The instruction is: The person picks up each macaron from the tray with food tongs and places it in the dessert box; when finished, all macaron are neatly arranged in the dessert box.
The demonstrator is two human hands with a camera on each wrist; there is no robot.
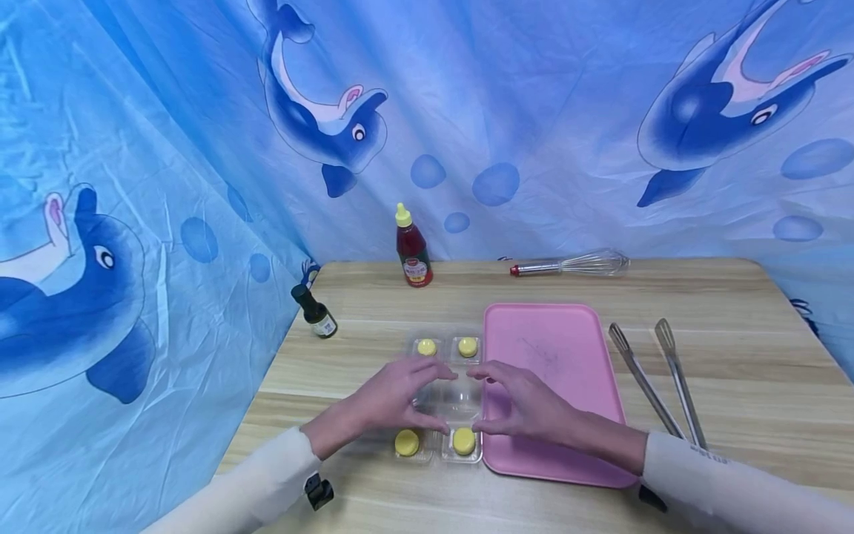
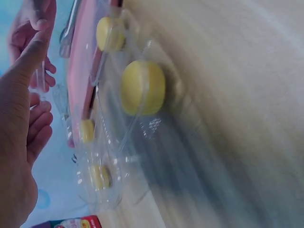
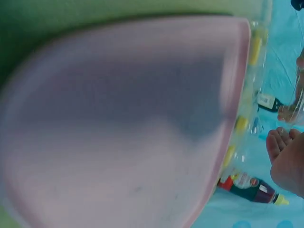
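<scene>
Between both hands, above the middle of the row of plastic boxes, is a clear plastic piece [image 1: 460, 397], hard to make out; a see-through edge of this piece [image 2: 41, 78] shows at the left fingertips. My left hand [image 1: 407, 393] holds its left side with thumb and fingers bent. Opposite, my right hand [image 1: 523, 404] holds the right side, over the tray's left edge. Yellow round cakes, perhaps macarons, sit in clear boxes around the hands: a far-left cake [image 1: 426, 347], a far-right cake [image 1: 468, 347], a near-left cake [image 1: 407, 443] and a near-right cake [image 1: 463, 441].
A pink tray [image 1: 560, 334] lies right of the boxes. Metal tongs [image 1: 680, 386] lie beyond it, and a whisk [image 1: 574, 264] lies along the back. A red sauce bottle [image 1: 414, 252] and a small dark bottle [image 1: 316, 315] stand at the back left.
</scene>
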